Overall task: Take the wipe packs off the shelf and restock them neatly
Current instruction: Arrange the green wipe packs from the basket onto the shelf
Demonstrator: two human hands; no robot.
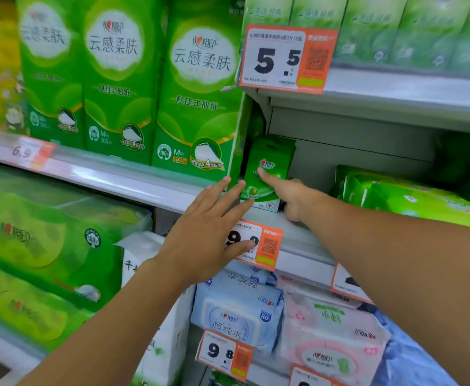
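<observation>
Small green wipe pack [267, 168] stands upright at the left end of the middle shelf [298, 235], hard against the tall green tissue packs [200, 101]. Right hand [289, 193]: forefinger straight, tip pressed on the pack's front, other fingers curled under; grip holds nothing. Left hand [208, 232]: flat, fingers spread wide, fingertips just short of the pack's lower left corner, thumb over an orange price tag [261, 246]. Pack is glossy, with a red logo and white bottom band.
</observation>
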